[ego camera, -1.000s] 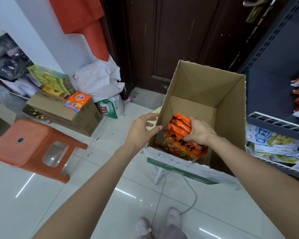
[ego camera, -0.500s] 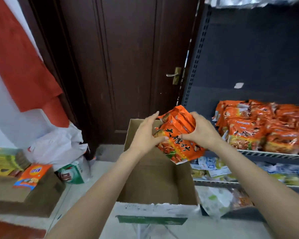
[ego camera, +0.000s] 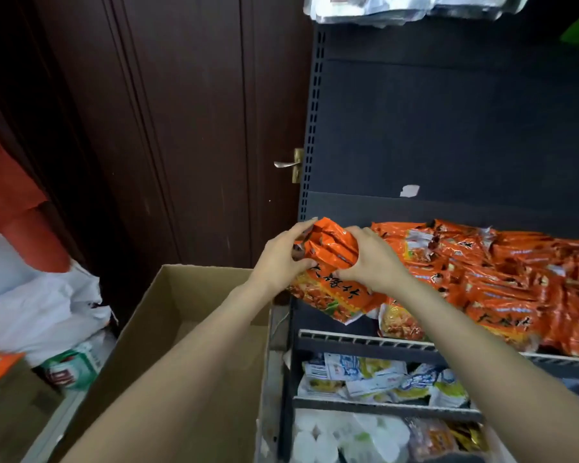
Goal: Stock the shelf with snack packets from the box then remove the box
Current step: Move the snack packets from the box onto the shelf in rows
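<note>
Left hand: the left hand (ego camera: pixel 283 260) gripped the left side of a bunch of orange snack packets (ego camera: pixel 331 272), its fingers (ego camera: pixel 301 228) curled over the crumpled top and the thumb pressed against the front.
Right hand: the right hand (ego camera: pixel 371 262) clasped the same bunch from the right, its fingers curled round the top of the wrappers.
Held packets: the bunch hung between the 2 hands at the left end of the shelf (ego camera: pixel 365 339), above its front rail, touching the nearest stocked packets on its right.
Stocked packets: a row of matching orange packets (ego camera: pixel 502 285) lay overlapped along the shelf, running from beside the hands to the right edge of the view.
Box: the open cardboard box (ego camera: pixel 181 315) stood left of the shelving, under the left forearm; only bare cardboard showed inside it.
Lower shelves: white, blue and yellow packets (ego camera: pixel 375 379) lay on the tier below, with pale wrapped goods (ego camera: pixel 341 436) under those.
Background: a dark wooden door (ego camera: pixel 188 128) with a metal handle (ego camera: pixel 286 164) stood at the far side, just left of the shelving's perforated upright.
Left side: a white plastic bag (ego camera: pixel 41 312) lay at the left, near the box.
</note>
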{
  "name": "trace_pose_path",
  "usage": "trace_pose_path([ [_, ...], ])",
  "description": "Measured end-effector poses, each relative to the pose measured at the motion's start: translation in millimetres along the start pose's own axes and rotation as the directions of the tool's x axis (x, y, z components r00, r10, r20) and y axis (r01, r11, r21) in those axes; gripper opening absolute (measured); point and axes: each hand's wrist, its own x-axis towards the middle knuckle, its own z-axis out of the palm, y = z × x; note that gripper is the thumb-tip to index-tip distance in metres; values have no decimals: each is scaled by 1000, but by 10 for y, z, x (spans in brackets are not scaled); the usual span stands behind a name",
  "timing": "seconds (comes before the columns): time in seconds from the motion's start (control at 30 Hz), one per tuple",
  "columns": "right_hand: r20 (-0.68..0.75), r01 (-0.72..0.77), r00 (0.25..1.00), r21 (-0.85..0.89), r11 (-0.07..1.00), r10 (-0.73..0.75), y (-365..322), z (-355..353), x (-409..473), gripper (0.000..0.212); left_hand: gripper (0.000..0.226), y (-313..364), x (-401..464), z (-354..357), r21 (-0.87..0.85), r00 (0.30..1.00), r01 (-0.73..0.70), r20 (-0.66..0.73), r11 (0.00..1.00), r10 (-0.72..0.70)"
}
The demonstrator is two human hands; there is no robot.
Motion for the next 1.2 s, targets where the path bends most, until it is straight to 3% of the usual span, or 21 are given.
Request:
trace_pose_path([
  [0.33, 140, 63, 988, -10, 998, -61, 761, 207, 994, 81, 63, -487, 897, 544, -62, 968, 240, -63, 969, -244],
  [0.57, 174, 40, 984, -43, 998, -32, 1011, 441, 1562, 76, 59, -953, 1449, 671, -83, 952, 298, -43, 951, -302],
  [0.97, 266, 47, 963, -312, 949, 39, 1408, 690, 1862, 87, 65, -1235, 1904, 922, -62, 891, 447, 119, 892, -438],
  [1.13, 349, 68, 934, -387, 920, 77, 1489, 616, 1844, 102, 71, -1228, 1874, 955, 65, 917, 372, 131, 926, -377],
  [1.2, 376, 75, 922, -414, 907, 95, 1497, 610, 1862, 99, 73, -1232, 1866, 993, 146, 930, 318, 147, 937, -338],
])
